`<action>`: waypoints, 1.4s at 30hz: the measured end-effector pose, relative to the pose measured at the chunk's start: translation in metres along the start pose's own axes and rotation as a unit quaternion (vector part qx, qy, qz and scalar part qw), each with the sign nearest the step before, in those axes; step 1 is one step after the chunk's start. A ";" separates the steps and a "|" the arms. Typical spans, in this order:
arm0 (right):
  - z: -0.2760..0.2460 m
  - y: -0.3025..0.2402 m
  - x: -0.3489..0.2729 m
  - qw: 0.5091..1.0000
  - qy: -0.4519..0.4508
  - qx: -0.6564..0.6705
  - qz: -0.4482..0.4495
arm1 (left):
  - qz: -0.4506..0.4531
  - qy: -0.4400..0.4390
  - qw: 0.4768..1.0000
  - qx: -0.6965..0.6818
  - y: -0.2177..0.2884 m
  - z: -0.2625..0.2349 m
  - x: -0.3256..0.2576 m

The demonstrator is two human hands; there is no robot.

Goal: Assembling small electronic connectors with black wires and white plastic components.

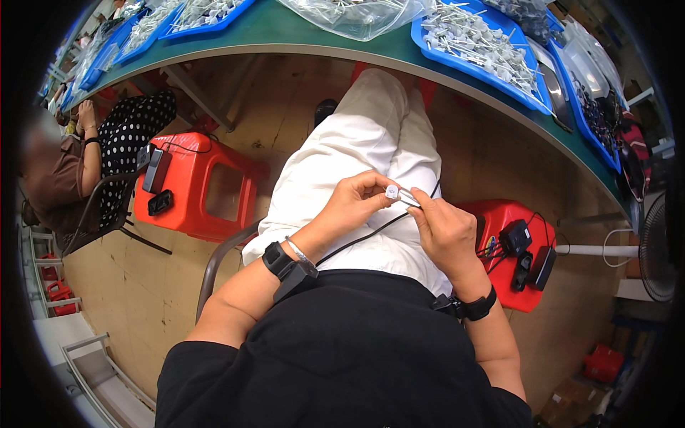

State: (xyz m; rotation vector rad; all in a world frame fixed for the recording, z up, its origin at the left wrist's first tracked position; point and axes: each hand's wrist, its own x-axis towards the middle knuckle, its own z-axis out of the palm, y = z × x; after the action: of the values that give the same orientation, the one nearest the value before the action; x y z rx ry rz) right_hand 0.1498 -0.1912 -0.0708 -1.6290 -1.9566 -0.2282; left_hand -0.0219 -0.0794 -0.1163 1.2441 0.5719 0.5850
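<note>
Over my lap in white trousers, my left hand [354, 202] pinches a small white round part [392, 191] between thumb and fingertips. My right hand [446, 230] holds thin metal tweezers [409, 199] whose tips touch that part. A black cable [371, 232] runs under both hands across my lap. Each wrist carries a black strap, and the left one also has a silver bracelet.
A green curved table [300, 39] lies ahead with blue trays [479, 44] of small white stick parts and a clear plastic bag [354, 16]. Red stools [202, 187] stand on both sides, each bearing black devices. Another person [85, 164] sits at the left. A fan [656, 246] is at right.
</note>
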 end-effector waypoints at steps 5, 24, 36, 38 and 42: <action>0.004 0.006 -0.001 0.999 0.010 0.036 0.026 | -0.007 0.000 1.000 0.004 -0.001 -0.002 0.002; 0.010 0.009 -0.009 0.914 0.010 0.318 0.252 | 0.282 0.055 0.954 0.082 0.115 -0.007 0.053; 0.007 0.017 -0.009 0.926 -0.005 0.294 0.236 | 0.391 0.051 0.912 0.112 0.290 0.021 0.215; 0.005 0.018 -0.008 0.922 0.009 0.304 0.240 | 0.398 0.110 0.904 0.109 0.278 -0.001 0.207; 0.007 0.017 -0.006 0.918 0.000 0.317 0.238 | 0.379 0.175 0.902 0.111 0.267 -0.059 0.209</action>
State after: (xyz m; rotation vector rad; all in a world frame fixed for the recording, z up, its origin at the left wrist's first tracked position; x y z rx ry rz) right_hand 0.1643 -0.1888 -0.0830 -1.5706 -1.3546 0.5429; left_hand 0.0627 0.1627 0.1126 1.5901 0.4408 1.4541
